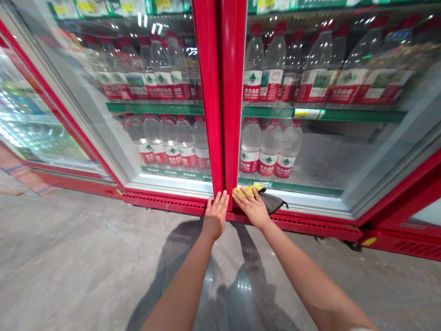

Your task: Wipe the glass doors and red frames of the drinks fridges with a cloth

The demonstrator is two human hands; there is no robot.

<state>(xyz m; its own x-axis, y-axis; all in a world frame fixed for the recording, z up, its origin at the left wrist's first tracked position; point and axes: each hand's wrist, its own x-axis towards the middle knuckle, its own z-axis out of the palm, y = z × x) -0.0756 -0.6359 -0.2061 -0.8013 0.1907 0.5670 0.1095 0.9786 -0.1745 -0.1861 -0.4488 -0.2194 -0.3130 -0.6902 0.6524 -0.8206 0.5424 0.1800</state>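
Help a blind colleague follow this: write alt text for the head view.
A person's right hand rests over a yellow-and-gray cloth at the foot of a red-framed cooler door, while the left hand touches the adjoining door's frame. Inside, red-capped bottles with red-and-white labels stand at two levels.

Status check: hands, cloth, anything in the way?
Left hand flat on the left door frame. Right hand spread over yellow-and-grey cloth at the right door frame's lower corner. Bottles behind the doors, out of the way.
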